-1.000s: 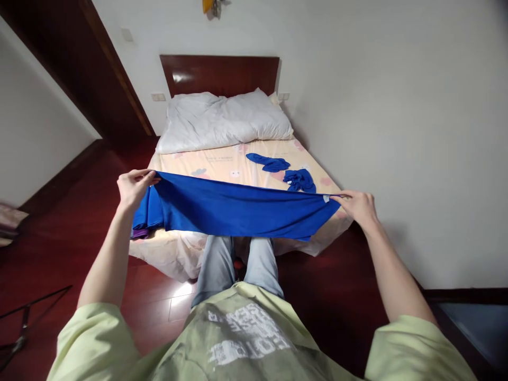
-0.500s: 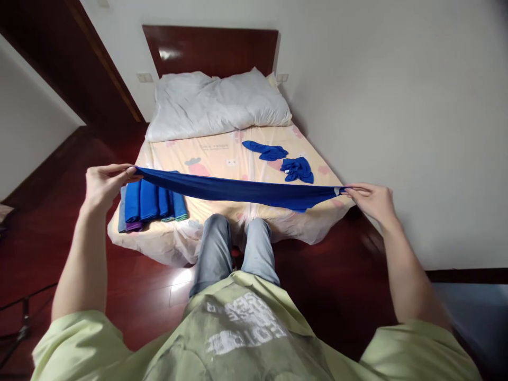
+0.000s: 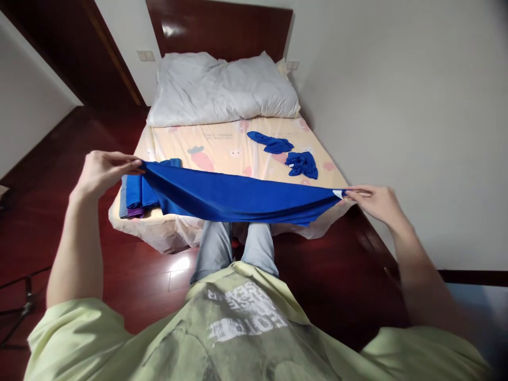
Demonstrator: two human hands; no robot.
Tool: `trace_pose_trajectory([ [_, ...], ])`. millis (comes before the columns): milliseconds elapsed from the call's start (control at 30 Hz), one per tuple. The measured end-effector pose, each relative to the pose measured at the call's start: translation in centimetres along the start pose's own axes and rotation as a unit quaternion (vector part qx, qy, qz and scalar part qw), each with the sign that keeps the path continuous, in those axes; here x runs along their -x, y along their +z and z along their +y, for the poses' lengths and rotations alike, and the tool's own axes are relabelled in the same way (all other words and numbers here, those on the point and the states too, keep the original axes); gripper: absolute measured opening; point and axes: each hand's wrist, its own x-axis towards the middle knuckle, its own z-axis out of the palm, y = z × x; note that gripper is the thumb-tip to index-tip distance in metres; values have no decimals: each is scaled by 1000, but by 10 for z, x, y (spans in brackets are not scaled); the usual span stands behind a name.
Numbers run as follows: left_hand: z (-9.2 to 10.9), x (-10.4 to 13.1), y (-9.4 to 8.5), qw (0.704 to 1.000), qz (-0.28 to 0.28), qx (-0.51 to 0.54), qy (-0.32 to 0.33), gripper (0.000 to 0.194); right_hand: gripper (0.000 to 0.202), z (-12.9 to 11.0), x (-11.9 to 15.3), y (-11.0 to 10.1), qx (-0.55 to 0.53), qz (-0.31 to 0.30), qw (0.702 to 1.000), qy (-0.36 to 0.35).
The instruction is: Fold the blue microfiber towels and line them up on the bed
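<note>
view from the wearer's head, clock positions read from the middle of the frame. a blue cloth (image 3: 238,193) lies at the centre, stretched lengthwise from 9 to 3 o'clock in front of the foot end of the bed (image 3: 178,233); its upper edge is drawn nearly straight, sloping slightly down toward 3 o'clock, and its lower part hangs in soft folds. the hands are well apart: the left hand (image 3: 105,172), at 9 o'clock, pinches one upper corner between thumb and fingers; the right hand (image 3: 375,203), at 3 o'clock, pinches the opposite corner in the same way, just beside a small white label (image 3: 337,193). near the left hand, also toward 9 o'clock, a row of folded cloths (image 3: 134,191), chiefly blue with grey and purple at the side, rests on the bed, partly hidden by the stretched cloth; whether the two touch cannot be told. on the patterned sheet (image 3: 222,140) lie a long crumpled blue piece (image 3: 272,143) at 1 o'clock and a bunched blue piece (image 3: 302,165) at 2 o'clock, near each other. white bedding (image 3: 222,90) lies toward 11 o'clock, before a dark wooden headboard (image 3: 222,29) near 12.
</note>
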Motion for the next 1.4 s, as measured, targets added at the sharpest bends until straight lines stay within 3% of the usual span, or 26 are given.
trace_pose_trajectory([
  [100, -16, 9, -23, 989, -125, -69, -35, 65, 19, 18, 10, -14, -6, -97, 994, 42],
  [200, -31, 10, -34, 968, -234, -79, -56, 62, 29, 46, 6, -29, -65, -198, 973, 94],
  [267, -40, 4, -33, 957, -274, -57, -76, 59, 35, 61, -5, -35, -84, -232, 963, 106],
  [333, -45, -7, -25, 955, -280, -28, -96, 62, 34, 68, -20, -36, -91, -235, 962, 107],
  [433, -45, -33, -3, 962, -241, 9, -129, 76, 19, 61, -52, -26, -99, -189, 970, 118],
  [567, -32, -73, 37, 973, -170, 68, -140, 82, 9, 29, -103, 4, -67, -75, 986, 131],
  [733, -23, -125, 77, 991, -35, 111, -67, 61, 16, -6, -162, 35, -58, 65, 996, 30],
  [900, -34, -156, 86, 994, 75, 75, 19, 63, 27, -18, -186, 44, -49, 157, 984, -70],
  [1033, -55, -136, 90, 990, 112, -8, 89, 52, 26, -1, -183, 62, -99, 165, 971, -139],
  [1133, -90, -101, 108, 988, 93, -26, 122, 39, 19, 34, -176, 94, -129, 159, 970, -128],
  [1233, -142, -59, 143, 993, 49, -31, 103, 27, 14, 81, -165, 141, -165, 128, 973, -97],
  [1400, -231, 2, 211, 994, -61, -86, 36, 22, 11, 156, -132, 225, -155, 45, 986, 35],
])
